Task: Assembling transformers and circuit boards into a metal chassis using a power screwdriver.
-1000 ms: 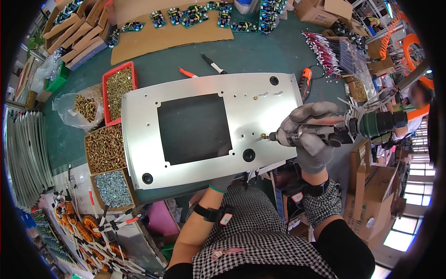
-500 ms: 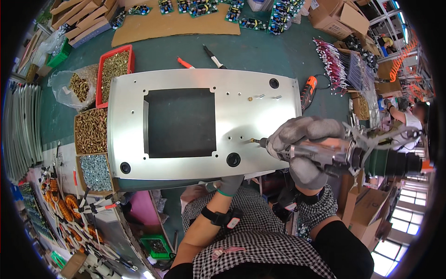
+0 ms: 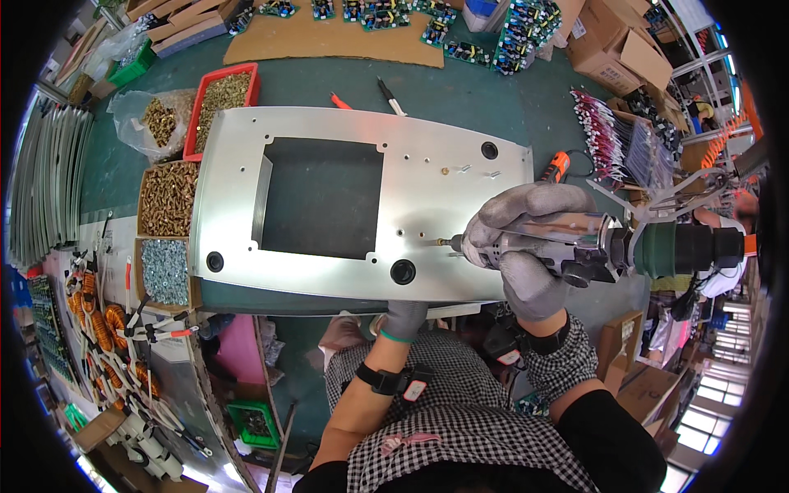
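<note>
A silver sheet-metal panel (image 3: pixel 320 279) with a large rectangular cutout lies on the green bench. In my right hand (image 3: pixel 509 215), gloved in grey, the fingers wrap round a shiny air-powered fastening tool (image 3: pixel 567 226). Its nose points left, and a small brass-coloured piece (image 3: pixel 442 242) shows at the tip, by the panel's right-hand holes; whether it sits in a hole I cannot tell. At the panel's near edge is my gloved left hand (image 3: pixel 404 320), its fingers hidden below. Two silver studs (image 3: pixel 464 168) and a brass insert (image 3: pixel 445 171) stand on the far right part.
Left of the panel are a red bin (image 3: pixel 254 86) of brass fasteners, a box of copper-coloured inserts (image 3: pixel 167 197) and a box of silver nuts (image 3: pixel 164 271). An orange-handled tool (image 3: pixel 557 167) lies beyond the right end. Circuit boards (image 3: pixel 386 16) and cardboard boxes (image 3: pixel 612 62) sit farther back.
My view has turned slightly, so the whole scene looks tilted. The tool remains beside the same holes in my right hand, and my left hand stays at the near edge.
</note>
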A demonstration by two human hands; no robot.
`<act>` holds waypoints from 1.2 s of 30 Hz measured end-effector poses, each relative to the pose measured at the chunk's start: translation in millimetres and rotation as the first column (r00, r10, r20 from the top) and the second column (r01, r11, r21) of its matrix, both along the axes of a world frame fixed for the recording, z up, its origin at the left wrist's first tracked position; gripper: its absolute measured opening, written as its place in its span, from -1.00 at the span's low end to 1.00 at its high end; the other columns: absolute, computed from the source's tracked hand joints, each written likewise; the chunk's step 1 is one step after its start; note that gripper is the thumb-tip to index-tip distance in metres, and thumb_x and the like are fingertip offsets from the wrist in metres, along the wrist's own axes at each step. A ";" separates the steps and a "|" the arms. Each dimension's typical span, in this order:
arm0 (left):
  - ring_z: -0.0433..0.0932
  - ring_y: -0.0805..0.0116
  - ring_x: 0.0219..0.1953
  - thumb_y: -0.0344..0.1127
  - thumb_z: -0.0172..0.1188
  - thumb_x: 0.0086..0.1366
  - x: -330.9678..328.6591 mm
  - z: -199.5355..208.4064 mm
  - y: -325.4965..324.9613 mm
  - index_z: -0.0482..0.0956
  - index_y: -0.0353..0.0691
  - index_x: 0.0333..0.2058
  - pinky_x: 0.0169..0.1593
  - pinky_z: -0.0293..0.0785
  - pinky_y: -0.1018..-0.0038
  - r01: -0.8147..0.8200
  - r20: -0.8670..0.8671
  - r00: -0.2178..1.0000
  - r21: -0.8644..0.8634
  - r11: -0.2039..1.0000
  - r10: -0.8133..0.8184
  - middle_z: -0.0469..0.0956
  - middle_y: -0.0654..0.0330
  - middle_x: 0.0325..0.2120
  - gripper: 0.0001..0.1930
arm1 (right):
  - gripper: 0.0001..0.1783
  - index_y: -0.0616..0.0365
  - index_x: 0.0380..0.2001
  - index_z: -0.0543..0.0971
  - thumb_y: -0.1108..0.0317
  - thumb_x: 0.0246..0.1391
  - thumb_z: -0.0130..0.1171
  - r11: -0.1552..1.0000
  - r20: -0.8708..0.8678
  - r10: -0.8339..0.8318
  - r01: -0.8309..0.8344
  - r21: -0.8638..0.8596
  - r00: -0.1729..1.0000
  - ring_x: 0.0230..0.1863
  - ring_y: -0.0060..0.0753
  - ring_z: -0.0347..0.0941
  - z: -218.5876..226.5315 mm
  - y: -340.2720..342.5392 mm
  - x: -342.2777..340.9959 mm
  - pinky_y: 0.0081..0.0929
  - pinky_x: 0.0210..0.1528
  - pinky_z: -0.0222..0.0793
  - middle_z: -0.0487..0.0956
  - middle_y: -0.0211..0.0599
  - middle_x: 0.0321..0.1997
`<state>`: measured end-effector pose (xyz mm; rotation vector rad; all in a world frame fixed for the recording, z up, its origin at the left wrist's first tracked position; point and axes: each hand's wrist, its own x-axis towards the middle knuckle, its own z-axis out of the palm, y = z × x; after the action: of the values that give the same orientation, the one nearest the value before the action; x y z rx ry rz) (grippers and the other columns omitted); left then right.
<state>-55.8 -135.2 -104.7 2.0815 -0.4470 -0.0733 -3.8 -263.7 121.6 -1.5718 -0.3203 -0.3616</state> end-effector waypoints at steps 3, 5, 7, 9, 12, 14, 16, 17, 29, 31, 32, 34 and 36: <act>0.46 0.14 -0.01 -0.31 0.11 0.18 2.1 -2.9 -5.2 0.44 -0.22 0.01 0.03 0.39 0.25 -0.046 0.140 0.990 0.147 0.988 0.025 0.47 0.07 -0.09 -0.61 | -0.51 0.03 -0.01 0.26 0.54 0.02 0.20 0.993 0.021 0.069 -0.070 0.093 0.997 -0.29 -0.29 0.50 0.6 -1.6 2.8 -0.38 -0.42 0.46 0.50 -0.12 -0.18; 0.46 0.11 -0.02 -0.31 0.13 0.17 2.0 -3.5 -6.3 0.45 -0.22 0.00 0.02 0.39 0.22 -0.035 -0.089 0.996 -0.134 0.990 0.023 0.47 0.07 -0.08 -0.61 | -0.52 0.03 -0.01 0.26 0.54 0.03 0.20 0.994 0.016 0.068 -0.069 0.081 0.998 -0.29 -0.29 0.50 2.3 -2.8 3.6 -0.37 -0.41 0.46 0.50 -0.11 -0.18; 0.47 0.10 -0.02 -0.32 0.14 0.15 1.6 -0.6 -4.7 0.46 -0.22 -0.01 0.01 0.39 0.20 -0.053 -0.155 0.988 -0.261 0.964 0.012 0.47 0.06 -0.08 -0.61 | -0.52 0.04 -0.01 0.27 0.53 0.03 0.22 0.985 0.036 0.103 -0.107 0.136 0.994 -0.28 -0.28 0.50 2.2 -1.7 6.1 -0.36 -0.41 0.47 0.51 -0.10 -0.17; 0.47 0.09 -0.03 -0.33 0.16 0.13 2.4 5.8 -1.2 0.47 -0.22 -0.02 0.00 0.40 0.19 -0.033 0.017 0.999 -0.107 0.994 0.035 0.47 0.06 -0.09 -0.61 | -0.52 0.11 -0.04 0.29 0.57 -0.03 0.22 0.971 0.074 0.129 -0.141 0.195 0.989 -0.27 -0.30 0.52 1.6 -0.4 9.3 -0.37 -0.31 0.49 0.52 -0.07 -0.16; 0.47 0.08 -0.03 -0.33 0.17 0.12 4.0 18.1 5.4 0.47 -0.21 -0.03 0.00 0.40 0.19 -0.038 0.300 0.953 0.223 0.974 -0.031 0.47 0.06 -0.09 -0.61 | -0.51 0.23 -0.09 0.34 0.65 -0.15 0.20 0.955 0.091 0.149 -0.167 0.243 0.985 -0.23 -0.34 0.57 2.6 0.0 11.3 -0.40 -0.12 0.54 0.56 -0.05 -0.16; 0.47 0.09 -0.03 -0.30 0.17 0.14 6.0 22.6 7.7 0.46 -0.21 -0.02 0.00 0.40 0.21 0.009 0.223 0.974 0.156 0.988 -0.044 0.48 0.07 -0.09 -0.61 | -0.51 0.21 -0.09 0.35 0.64 -0.16 0.20 0.961 0.073 0.149 -0.162 0.223 0.986 -0.23 -0.35 0.57 3.5 -0.6 10.5 -0.40 -0.12 0.54 0.56 -0.08 -0.17; 0.47 0.11 -0.03 -0.27 0.18 0.16 8.1 22.6 6.8 0.44 -0.20 -0.01 0.00 0.41 0.23 0.019 0.146 0.989 0.068 0.998 -0.029 0.48 0.08 -0.09 -0.60 | -0.50 0.18 -0.10 0.35 0.62 -0.18 0.21 0.969 0.057 0.172 -0.179 0.171 0.983 -0.22 -0.36 0.57 4.7 -2.3 9.7 -0.40 -0.12 0.53 0.56 -0.12 -0.19; 0.48 0.12 -0.03 -0.26 0.19 0.17 8.5 21.6 5.8 0.43 -0.19 0.00 -0.01 0.41 0.24 0.018 0.117 0.993 0.047 0.999 -0.024 0.48 0.09 -0.09 -0.60 | -0.50 0.17 -0.10 0.35 0.62 -0.20 0.21 0.973 0.071 0.175 -0.184 0.141 0.982 -0.23 -0.36 0.57 5.1 -2.4 9.5 -0.41 -0.12 0.53 0.56 -0.15 -0.21; 0.50 0.12 -0.12 -0.37 0.19 0.15 13.1 17.0 7.9 0.46 -0.22 -0.06 -0.08 0.44 0.27 0.056 0.250 0.965 0.120 0.991 -0.084 0.49 0.09 -0.18 -0.65 | -0.60 0.15 -0.20 0.35 0.58 -0.15 0.22 0.982 0.033 0.114 -0.118 0.148 0.993 -0.30 -0.36 0.54 5.4 3.5 13.3 -0.43 -0.27 0.51 0.54 -0.20 -0.32; 0.49 0.10 -0.12 -0.39 0.19 0.13 14.8 16.7 9.3 0.46 -0.24 -0.06 -0.08 0.44 0.26 0.060 0.260 0.962 0.111 0.992 -0.088 0.48 0.06 -0.17 -0.64 | -0.57 0.11 -0.13 0.30 0.52 -0.05 0.25 0.976 0.049 0.151 -0.157 0.150 0.987 -0.35 -0.31 0.51 5.0 2.6 14.7 -0.42 -0.41 0.48 0.53 -0.19 -0.30; 0.49 0.09 -0.12 -0.40 0.19 0.12 14.7 15.4 9.9 0.47 -0.25 -0.06 -0.08 0.44 0.26 0.064 0.276 0.956 0.140 0.988 -0.101 0.48 0.05 -0.16 -0.64 | -0.55 0.10 -0.10 0.28 0.53 -0.02 0.25 0.979 0.067 0.160 -0.167 0.114 0.985 -0.36 -0.30 0.50 4.6 1.7 15.0 -0.42 -0.45 0.46 0.52 -0.19 -0.29; 0.49 0.09 -0.11 -0.40 0.19 0.12 13.3 12.0 10.1 0.46 -0.26 -0.05 -0.07 0.44 0.25 0.054 0.235 0.970 0.078 0.995 -0.071 0.48 0.04 -0.15 -0.63 | -0.53 0.09 -0.07 0.26 0.57 0.00 0.22 0.984 0.068 0.163 -0.168 0.066 0.984 -0.37 -0.30 0.48 4.4 -0.1 14.9 -0.42 -0.49 0.45 0.52 -0.18 -0.27; 0.49 0.09 -0.09 -0.41 0.19 0.12 11.0 8.3 9.5 0.46 -0.26 -0.04 -0.06 0.44 0.25 0.058 0.230 0.970 0.083 0.995 -0.075 0.48 0.04 -0.14 -0.62 | -0.51 0.07 -0.05 0.24 0.63 0.00 0.17 0.988 0.068 0.157 -0.157 -0.010 0.985 -0.37 -0.31 0.48 3.9 -1.0 14.4 -0.43 -0.50 0.45 0.52 -0.16 -0.27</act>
<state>-44.8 -125.8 -96.4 2.1585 -0.6659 0.1180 10.6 -264.7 125.5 -1.5291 -0.4955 -0.2926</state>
